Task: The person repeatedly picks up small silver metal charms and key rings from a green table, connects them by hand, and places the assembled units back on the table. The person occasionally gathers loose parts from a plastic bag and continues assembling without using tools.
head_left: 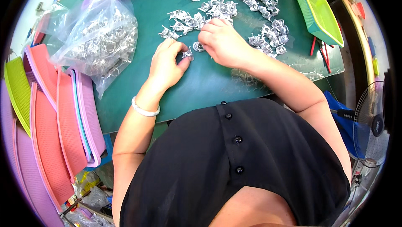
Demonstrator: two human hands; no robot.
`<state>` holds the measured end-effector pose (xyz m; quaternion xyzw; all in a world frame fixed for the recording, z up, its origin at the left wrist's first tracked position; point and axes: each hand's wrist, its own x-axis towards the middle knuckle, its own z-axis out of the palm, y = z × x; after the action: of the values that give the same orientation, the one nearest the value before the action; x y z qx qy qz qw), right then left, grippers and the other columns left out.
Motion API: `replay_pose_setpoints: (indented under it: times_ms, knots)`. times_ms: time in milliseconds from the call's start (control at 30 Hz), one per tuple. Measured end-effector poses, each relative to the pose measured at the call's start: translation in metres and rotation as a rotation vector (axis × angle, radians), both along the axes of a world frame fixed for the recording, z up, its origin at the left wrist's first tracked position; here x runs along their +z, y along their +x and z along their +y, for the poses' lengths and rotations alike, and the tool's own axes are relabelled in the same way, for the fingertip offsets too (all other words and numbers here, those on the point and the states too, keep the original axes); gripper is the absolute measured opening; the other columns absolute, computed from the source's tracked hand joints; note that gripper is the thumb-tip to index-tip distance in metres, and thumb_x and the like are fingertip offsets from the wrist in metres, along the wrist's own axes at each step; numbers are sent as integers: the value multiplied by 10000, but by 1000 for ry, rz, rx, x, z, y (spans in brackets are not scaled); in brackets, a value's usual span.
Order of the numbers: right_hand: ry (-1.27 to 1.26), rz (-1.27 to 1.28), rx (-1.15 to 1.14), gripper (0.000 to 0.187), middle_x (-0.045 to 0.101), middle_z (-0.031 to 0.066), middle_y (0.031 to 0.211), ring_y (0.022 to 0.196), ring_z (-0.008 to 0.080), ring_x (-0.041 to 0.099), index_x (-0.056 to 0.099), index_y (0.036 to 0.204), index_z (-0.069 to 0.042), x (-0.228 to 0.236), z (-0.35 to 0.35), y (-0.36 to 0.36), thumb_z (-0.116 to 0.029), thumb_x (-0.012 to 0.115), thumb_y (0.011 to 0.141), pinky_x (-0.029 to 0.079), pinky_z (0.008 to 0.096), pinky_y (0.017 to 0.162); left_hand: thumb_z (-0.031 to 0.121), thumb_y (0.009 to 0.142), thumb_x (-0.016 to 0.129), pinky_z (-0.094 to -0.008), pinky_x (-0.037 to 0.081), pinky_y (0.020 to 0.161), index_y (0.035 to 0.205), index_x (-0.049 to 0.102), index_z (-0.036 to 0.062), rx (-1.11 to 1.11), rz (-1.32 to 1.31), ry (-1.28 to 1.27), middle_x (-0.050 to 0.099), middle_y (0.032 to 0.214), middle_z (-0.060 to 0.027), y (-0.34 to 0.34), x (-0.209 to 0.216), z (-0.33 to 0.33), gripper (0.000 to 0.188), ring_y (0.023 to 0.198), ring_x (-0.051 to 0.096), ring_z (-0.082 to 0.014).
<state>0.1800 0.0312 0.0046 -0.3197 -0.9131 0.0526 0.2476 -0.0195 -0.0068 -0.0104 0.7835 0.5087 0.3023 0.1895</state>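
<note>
My left hand (167, 62), with a white bangle on the wrist, pinches a small silver ring-shaped piece (187, 54) between thumb and fingertips, just above the green table. Close to its right, my right hand (224, 43) is closed, its fingertips at another silver ring-shaped piece (197, 46). The fingers partly cover that piece. Just beyond both hands lies a loose heap of the same curved, openwork silver pieces (217, 7). More of them form a cluster (270, 38) to the right of my right hand, and others trail toward the far side.
A clear plastic bag (106, 34) full of silver pieces stands at left on the green table (138, 84). Stacked pink, purple and green baskets (50, 114) lean beside the table. A lime-green basket (320, 15) sits at right near red sticks (325, 57). A fan (370, 124) stands at far right.
</note>
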Motion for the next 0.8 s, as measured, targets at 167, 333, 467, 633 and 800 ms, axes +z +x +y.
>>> replay_pose_setpoints:
  times_ms: [167, 333, 467, 633, 800]
  knots:
    - [-183, 10, 18, 153, 586, 54, 861, 911, 262, 517, 585, 857, -78, 6, -10, 23, -13, 569, 720, 374, 389, 831, 11, 690, 671, -303, 466, 719, 968, 615, 33, -19, -45, -134, 549, 857, -78, -7, 6, -5, 284, 804, 562, -215]
    - [-103, 26, 26, 310, 594, 54, 858, 955, 261, 519, 584, 1024, -70, 13, -23, 30, -23, 597, 718, 374, 392, 850, 115, 658, 690, -347, 417, 855, 1083, 609, 47, -127, 36, 25, 542, 1038, -98, -5, 14, -10, 438, 976, 519, -259]
    - [-115, -124, 3, 489, 600, 83, 942, 962, 261, 534, 536, 1161, -54, 16, -28, 30, -73, 667, 690, 379, 382, 867, 239, 636, 757, -404, 324, 954, 1067, 624, 51, -194, 118, 107, 527, 1112, -98, 16, 15, -16, 489, 1087, 467, -277]
    - [-192, -61, -29, 464, 603, 83, 953, 927, 257, 546, 536, 1147, -54, 8, -32, 31, -98, 667, 703, 381, 379, 852, 196, 653, 760, -406, 311, 940, 976, 668, 70, -198, 143, 117, 550, 1027, -63, 30, 8, -15, 359, 1041, 483, -246]
    - [-230, -28, -54, 407, 593, 82, 910, 875, 254, 545, 548, 1119, -49, 10, -39, 33, -115, 631, 727, 385, 373, 826, 166, 683, 728, -383, 305, 935, 954, 672, 94, -195, 60, 44, 559, 993, -41, 22, 5, -15, 285, 1022, 497, -235]
